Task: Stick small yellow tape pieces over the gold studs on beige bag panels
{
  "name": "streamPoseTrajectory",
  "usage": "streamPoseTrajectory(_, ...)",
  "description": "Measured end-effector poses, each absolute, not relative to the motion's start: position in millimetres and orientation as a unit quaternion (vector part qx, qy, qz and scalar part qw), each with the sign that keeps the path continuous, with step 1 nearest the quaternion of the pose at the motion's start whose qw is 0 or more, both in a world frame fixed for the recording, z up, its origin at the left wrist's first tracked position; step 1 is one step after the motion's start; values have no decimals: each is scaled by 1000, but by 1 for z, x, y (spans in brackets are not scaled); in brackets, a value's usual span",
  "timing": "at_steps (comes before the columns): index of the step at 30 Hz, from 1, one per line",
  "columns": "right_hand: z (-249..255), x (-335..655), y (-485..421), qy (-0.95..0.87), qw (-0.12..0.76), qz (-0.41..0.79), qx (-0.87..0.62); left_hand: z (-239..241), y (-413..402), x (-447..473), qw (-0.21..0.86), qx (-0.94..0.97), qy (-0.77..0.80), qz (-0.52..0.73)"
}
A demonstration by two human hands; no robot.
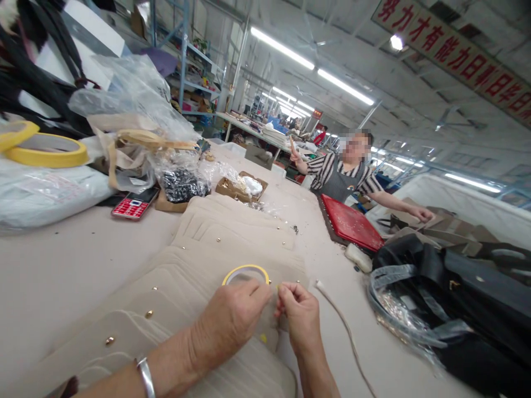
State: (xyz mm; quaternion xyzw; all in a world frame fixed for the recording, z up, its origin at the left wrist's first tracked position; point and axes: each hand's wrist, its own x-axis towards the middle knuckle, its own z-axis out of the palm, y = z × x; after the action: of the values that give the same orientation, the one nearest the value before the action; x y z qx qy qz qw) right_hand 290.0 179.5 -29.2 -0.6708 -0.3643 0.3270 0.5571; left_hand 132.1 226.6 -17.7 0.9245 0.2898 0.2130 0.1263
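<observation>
My left hand [235, 310], with a silver bracelet at the wrist, is closed around the near edge of a roll of yellow tape [248, 267]. Close by on its right, my right hand [302, 316] is pinched, and a tiny bit of yellow shows at its fingertips, probably tape. Both hands are over overlapping beige fabric or leather panels [199, 265] fanned across the table. Small gold studs [149, 314] dot these panels. A yellow scrap [263, 338] lies on a panel just below my hands.
Black bags [468, 298] with plastic-wrapped handles lie at right, near a red tray [352, 221]. A pale cord [344, 326] runs beside the panels. More yellow tape rolls [47, 150], plastic bags and a red phone [135, 204] lie left. A person [346, 171] stands across the table.
</observation>
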Motion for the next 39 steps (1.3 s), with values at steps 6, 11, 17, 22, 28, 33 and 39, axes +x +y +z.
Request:
streamPoseTrajectory(6,-41,306,193,-419,507,309,-687,-15,229,142,119,926,356,34)
streamPoseTrajectory(11,-42,302,197,-492,421,217,-731,-19,229,146,112,928,354,28)
streamPoseTrajectory(17,-41,296,201,-571,350,94,-737,-29,230,146,114,930,340,76)
streamPoseTrajectory(22,-46,298,200,-567,339,65,-748,-21,229,144,131,927,348,43)
streamPoseTrajectory(28,-54,307,187,-541,410,101,-728,-15,231,140,147,920,362,25)
streamPoseTrajectory(33,-57,298,192,-606,344,-2,-717,-12,249,134,113,903,404,92)
streamPoseTrajectory(39,-46,292,196,-618,281,-20,-733,-6,262,129,84,887,442,100)
